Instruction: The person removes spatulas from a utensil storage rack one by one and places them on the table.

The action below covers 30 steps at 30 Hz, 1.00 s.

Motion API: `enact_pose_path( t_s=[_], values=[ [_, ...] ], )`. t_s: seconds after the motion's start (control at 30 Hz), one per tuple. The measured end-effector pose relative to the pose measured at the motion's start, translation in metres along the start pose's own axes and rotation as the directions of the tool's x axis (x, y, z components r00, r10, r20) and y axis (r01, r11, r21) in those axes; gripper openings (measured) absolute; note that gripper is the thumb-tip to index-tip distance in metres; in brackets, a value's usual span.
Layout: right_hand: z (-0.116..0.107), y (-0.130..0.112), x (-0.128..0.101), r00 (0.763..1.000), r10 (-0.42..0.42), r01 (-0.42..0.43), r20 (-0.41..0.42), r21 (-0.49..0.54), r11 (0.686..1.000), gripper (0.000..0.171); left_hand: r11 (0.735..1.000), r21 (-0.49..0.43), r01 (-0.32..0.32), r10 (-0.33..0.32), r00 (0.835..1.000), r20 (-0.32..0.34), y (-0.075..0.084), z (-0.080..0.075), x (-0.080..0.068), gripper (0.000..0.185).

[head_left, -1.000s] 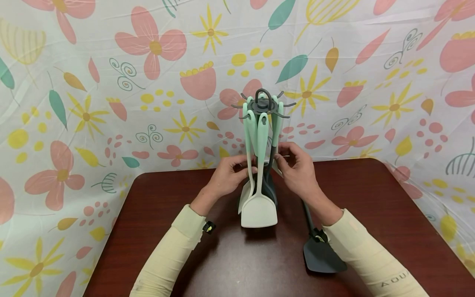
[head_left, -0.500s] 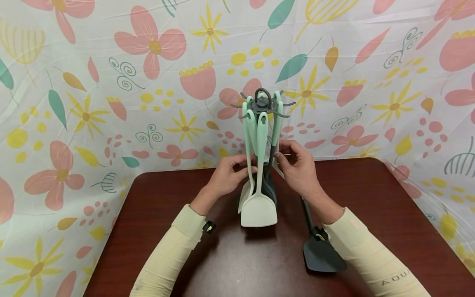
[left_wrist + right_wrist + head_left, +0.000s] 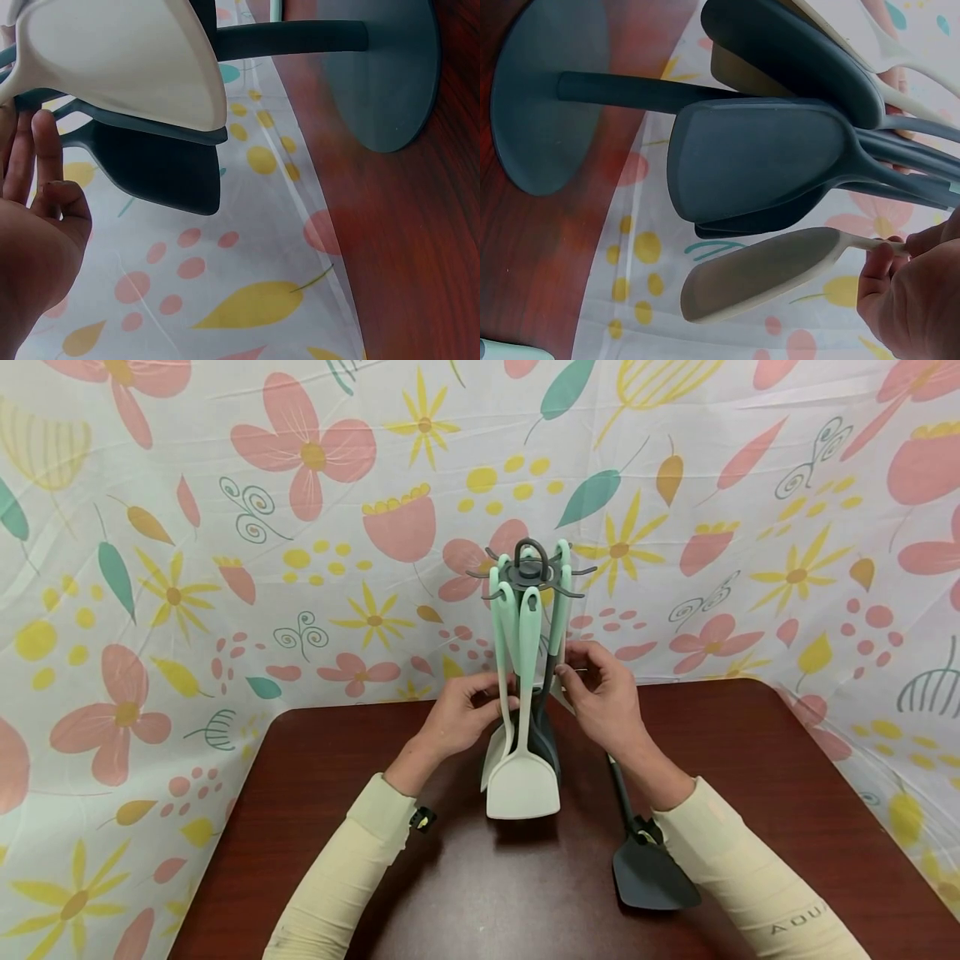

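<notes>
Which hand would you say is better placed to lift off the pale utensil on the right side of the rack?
The right hand, I think: its fingertips already pinch that pale utensil by its thin neck. The left hand rests against the utensils on the rack's far side, so it would have to reach across.

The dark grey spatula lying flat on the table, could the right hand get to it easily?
Probably yes: the dark grey spatula lies uncovered beside the right forearm, but the right hand now pinches a hanging utensil's handle.
</notes>
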State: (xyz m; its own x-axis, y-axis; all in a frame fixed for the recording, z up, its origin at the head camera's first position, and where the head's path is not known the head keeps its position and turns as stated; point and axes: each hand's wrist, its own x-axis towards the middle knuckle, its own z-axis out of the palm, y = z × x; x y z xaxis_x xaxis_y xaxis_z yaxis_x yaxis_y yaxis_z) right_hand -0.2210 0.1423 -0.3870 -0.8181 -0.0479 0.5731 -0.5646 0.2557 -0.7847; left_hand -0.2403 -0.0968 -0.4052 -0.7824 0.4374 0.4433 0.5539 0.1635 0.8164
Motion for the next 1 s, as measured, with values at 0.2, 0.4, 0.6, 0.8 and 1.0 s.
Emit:
enact_pose_path(
  t_s=[0.2, 0.4, 0.6, 0.8, 1.0],
  values=[
    [-0.0011, -0.0005, 0.0007, 1.0, 0.012, -0.012, -0.007, 0.0, 1.0, 0.017, 1.0, 0.004, 0.006, -0.006, 1.0, 0.002, -0.0003, 0.0008, -0.001, 0.024],
    [-0.0018, 0.0, 0.0018, 1.0, 0.02, -0.02, -0.011, 0.001, 1.0, 0.017, 1.0, 0.004, 0.008, -0.008, 1.0, 0.0, 0.0007, 0.0002, -0.001, 0.024],
    [-0.0015, -0.0015, 0.0037, 0.999, 0.04, -0.039, -0.025, 0.026, 0.999, 0.017, 1.0, 0.001, 0.009, -0.009, 1.0, -0.003, 0.0015, -0.0011, -0.0022, 0.025],
    [-0.0036, -0.0016, 0.0037, 0.998, 0.057, -0.056, -0.022, 0.038, 0.998, 0.022, 1.0, -0.005, 0.009, -0.009, 1.0, 0.0, 0.0017, -0.0012, -0.0017, 0.024],
    [-0.0079, -0.001, 0.0042, 0.997, 0.062, -0.061, -0.036, 0.026, 0.998, 0.022, 1.0, 0.003, 0.01, -0.01, 1.0, 0.0, 0.0015, -0.0004, -0.0004, 0.025]
  ],
)
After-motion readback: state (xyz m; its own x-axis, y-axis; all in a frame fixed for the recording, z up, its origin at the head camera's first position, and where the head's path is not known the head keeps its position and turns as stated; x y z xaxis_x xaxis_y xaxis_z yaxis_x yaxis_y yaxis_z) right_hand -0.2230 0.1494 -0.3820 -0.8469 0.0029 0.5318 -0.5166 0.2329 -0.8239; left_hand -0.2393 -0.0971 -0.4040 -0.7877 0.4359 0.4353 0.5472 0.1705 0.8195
